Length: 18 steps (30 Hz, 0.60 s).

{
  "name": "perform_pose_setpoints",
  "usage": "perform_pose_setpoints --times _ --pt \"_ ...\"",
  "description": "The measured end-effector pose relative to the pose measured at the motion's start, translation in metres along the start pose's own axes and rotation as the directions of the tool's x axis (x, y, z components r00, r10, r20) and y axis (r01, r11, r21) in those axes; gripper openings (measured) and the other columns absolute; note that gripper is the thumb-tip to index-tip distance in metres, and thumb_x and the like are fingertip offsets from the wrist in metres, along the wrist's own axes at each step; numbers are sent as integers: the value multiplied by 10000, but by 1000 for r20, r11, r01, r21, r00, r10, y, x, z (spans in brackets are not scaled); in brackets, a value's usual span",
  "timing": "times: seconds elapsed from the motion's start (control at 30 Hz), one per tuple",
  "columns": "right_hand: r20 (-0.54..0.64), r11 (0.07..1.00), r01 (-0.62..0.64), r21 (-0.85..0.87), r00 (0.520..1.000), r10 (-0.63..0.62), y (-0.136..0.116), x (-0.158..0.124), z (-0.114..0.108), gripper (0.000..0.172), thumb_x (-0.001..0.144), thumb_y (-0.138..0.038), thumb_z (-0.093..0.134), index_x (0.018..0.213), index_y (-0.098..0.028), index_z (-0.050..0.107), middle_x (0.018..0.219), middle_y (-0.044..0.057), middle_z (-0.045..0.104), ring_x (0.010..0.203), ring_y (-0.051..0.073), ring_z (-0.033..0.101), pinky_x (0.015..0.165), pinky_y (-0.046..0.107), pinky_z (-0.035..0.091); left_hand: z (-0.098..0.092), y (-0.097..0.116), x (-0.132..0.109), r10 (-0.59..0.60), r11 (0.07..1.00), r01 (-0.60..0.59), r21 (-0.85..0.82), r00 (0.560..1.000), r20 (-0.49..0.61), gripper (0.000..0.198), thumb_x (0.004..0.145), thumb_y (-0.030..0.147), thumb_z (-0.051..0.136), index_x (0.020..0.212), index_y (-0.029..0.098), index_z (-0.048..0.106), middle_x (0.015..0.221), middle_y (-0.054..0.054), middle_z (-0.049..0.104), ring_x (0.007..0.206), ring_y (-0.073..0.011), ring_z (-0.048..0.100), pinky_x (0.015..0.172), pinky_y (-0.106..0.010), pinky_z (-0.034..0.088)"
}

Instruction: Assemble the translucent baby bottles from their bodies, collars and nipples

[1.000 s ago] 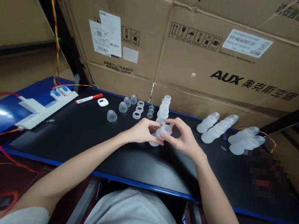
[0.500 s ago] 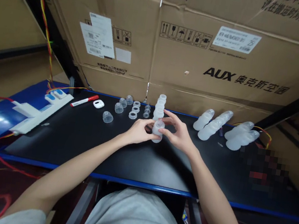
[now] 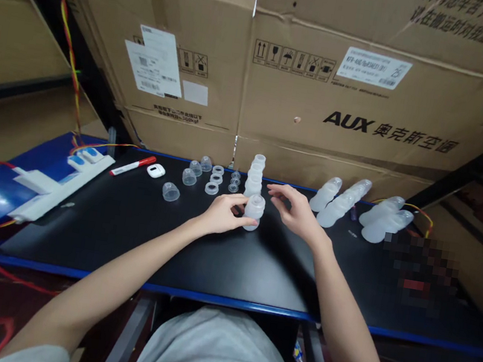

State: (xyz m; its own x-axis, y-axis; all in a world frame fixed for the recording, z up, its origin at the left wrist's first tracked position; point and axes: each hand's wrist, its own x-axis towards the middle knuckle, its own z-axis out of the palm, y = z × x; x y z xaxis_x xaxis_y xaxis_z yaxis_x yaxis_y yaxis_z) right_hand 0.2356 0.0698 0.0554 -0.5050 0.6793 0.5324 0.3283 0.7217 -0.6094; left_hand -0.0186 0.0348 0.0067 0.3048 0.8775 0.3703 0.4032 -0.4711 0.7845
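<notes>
A translucent white bottle (image 3: 255,207) with a ring and clear piece at its top stands upright on the black table. My left hand (image 3: 228,212) grips it from the left side, thumb in front. To its right, my right hand (image 3: 294,208) is raised with nothing in it, fingers apart and off the bottle. Just behind stands a row of open translucent bottles (image 3: 255,178). Left of that row lie small clear nipple-like pieces (image 3: 234,182), clear rings (image 3: 211,188) and dome-shaped clear caps (image 3: 170,192), several of each.
Several capped bottles (image 3: 332,212) and more capped bottles (image 3: 383,228) stand at the right. A red-and-white marker (image 3: 132,165), a white oval device (image 3: 156,170) and a power strip (image 3: 63,189) lie at the left. Cardboard boxes (image 3: 280,108) wall off the back.
My right hand has let go of the bottle's top and moved away to the right. My left hand still holds the bottle. The view has shifted slightly.
</notes>
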Motion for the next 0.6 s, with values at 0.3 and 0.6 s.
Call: perform_pose_setpoints --times 0.3,0.6 --pt "-110 997 6 -79 994 -15 -25 -3 33 351 1038 -465 733 1309 -249 679 1196 124 771 1048 293 729 933 467 604 7 -2 -1 33 996 -27 80 996 -83 368 880 510 874 1136 254 808 1123 -53 765 955 -230 752 820 -362 640" --pt "-288 992 27 119 958 8 -27 -1 25 419 1095 -486 655 1450 -279 574 1346 136 762 1177 289 739 1002 485 604 2 -1 0 6 956 50 289 982 -189 446 866 472 910 1214 265 721 1102 -31 792 905 -227 745 777 -339 547"
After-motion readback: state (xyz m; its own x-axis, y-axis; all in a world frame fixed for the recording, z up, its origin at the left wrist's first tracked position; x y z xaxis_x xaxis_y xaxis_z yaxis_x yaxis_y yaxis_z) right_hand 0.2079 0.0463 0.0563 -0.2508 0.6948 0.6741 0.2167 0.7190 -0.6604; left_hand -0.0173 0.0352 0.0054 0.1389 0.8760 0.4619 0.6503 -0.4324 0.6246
